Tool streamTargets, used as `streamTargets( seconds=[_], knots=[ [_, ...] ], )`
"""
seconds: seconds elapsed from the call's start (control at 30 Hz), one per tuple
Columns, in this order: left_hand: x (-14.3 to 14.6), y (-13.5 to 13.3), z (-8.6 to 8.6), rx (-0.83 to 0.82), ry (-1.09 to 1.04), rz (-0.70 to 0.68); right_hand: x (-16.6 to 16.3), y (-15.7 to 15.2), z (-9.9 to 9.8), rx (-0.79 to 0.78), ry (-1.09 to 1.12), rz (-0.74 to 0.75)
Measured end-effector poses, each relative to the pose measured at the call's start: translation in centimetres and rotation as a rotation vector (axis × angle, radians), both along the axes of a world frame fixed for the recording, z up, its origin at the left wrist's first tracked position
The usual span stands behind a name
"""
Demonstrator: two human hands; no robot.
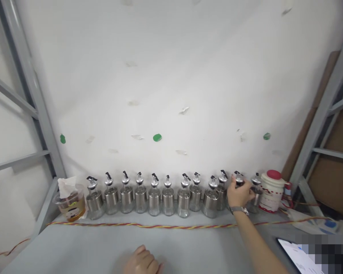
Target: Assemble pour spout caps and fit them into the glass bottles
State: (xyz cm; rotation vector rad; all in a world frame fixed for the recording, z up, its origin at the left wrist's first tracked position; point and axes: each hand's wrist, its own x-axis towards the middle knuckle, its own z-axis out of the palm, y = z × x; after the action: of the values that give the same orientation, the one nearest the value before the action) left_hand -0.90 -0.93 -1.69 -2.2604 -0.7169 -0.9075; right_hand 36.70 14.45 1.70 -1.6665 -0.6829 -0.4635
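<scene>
A row of several glass oil bottles (pixel 154 198) with steel sleeves and pour spouts stands along the white wall at the back of a grey table (pixel 103 247). My right hand (pixel 240 193) reaches to the right end of the row, its fingers closed round one oil bottle (pixel 239 179) near its neck. A watch sits on that wrist. My left hand (pixel 143 262) rests on the table near the bottom edge of the view, fingers curled, nothing visible in it.
A plastic cup with tissue (pixel 71 203) stands at the row's left end. A white jar with a red lid (pixel 272 191) stands at the right end. A red-yellow twisted cord (pixel 160 226) runs across the table. Grey shelf frames flank both sides.
</scene>
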Motion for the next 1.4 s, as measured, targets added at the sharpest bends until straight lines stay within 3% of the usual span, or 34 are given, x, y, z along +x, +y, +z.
streamTargets(
  seconds=[0.3, 0.53, 0.87, 1.17, 1.4],
  knots=[
    [0.0, -0.5, 0.8, -0.099, 0.02, 0.001, 0.6, -0.4, 0.3, -0.004, -0.039, 0.086],
    [0.0, -0.6, 0.3, -0.13, 0.014, 0.029, 0.3, -0.7, 0.8, -0.011, 0.049, 0.036],
    [0.1, -0.9, 0.9, -0.133, 0.024, 0.037, 2.6, -0.5, 1.5, -0.045, 0.237, 0.088],
    [0.1, -1.0, 0.5, -0.134, -0.007, 0.043, 1.2, -0.8, 1.1, 0.027, -0.017, 0.372],
    [0.0, -1.2, 0.9, -0.174, 0.014, 0.065, 1.4, -1.1, 1.1, 0.101, -0.115, 0.398]
  ],
)
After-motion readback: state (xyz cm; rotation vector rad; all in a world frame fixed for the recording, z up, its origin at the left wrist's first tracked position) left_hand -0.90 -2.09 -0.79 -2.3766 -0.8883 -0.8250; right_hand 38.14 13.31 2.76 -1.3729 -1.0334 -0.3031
